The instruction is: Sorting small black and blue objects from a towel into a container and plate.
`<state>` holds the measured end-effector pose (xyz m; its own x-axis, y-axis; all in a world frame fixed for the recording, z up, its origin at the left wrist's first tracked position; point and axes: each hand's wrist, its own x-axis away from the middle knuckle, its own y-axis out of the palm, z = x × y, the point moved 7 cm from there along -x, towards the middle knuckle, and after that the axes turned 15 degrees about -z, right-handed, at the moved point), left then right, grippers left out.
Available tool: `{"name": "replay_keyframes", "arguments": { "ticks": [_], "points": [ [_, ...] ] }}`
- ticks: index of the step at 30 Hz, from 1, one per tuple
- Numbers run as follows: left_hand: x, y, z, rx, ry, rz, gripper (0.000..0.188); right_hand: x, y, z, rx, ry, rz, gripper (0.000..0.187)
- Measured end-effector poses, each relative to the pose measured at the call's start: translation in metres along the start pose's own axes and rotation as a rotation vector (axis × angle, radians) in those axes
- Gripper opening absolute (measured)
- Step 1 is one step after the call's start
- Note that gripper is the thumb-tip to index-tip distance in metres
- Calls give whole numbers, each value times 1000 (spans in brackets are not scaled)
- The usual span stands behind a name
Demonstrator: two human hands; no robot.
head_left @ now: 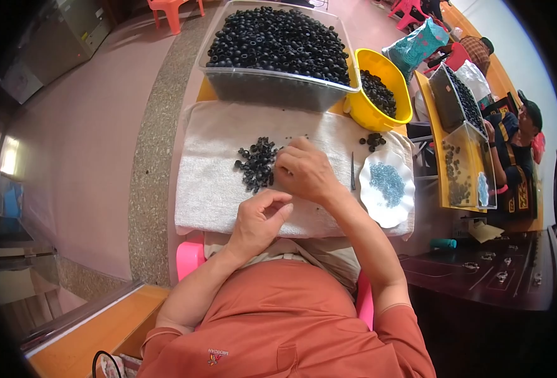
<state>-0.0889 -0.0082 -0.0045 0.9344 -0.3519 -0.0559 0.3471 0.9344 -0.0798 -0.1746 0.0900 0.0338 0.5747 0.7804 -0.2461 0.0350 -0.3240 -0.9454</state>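
A loose pile of small black hollow, ring-like parts [257,165] lies on a white towel [206,157] in front of me. My right hand [308,171] is at the pile's right edge, fingers bent down and closed; what they hold, if anything, is hidden. Nearer to me, my left hand [257,222] is raised over the towel's front with thumb and forefinger brought together. Whether something tiny sits between them I cannot make out. To the right lie a thin dark tweezer-like tool [352,171] and a white wavy-rimmed dish [384,217] holding many tiny pale-blue pieces [386,184].
Behind the towel stands a large clear bin [272,85] full of black parts, beside a yellow basin [399,118] with more. A few black parts [373,141] sit above the dish. On the right, a person [522,142] works at another table with bins [448,94].
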Motion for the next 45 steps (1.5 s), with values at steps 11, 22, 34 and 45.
{"name": "replay_keyframes", "arguments": {
  "ticks": [11,22,34,45],
  "points": [
    [-2,0,-18,729,-81,54,28,42,-27,-20,-649,36,154,22],
    [2,6,-17,933,-115,-8,15,59,-19,-35,-772,131,216,17],
    [2,9,-22,805,-76,32,15,82,-21,-45,-686,256,205,23],
    [4,17,-22,790,-186,-14,15,189,-79,36,-109,683,88,14]
  ]
}}
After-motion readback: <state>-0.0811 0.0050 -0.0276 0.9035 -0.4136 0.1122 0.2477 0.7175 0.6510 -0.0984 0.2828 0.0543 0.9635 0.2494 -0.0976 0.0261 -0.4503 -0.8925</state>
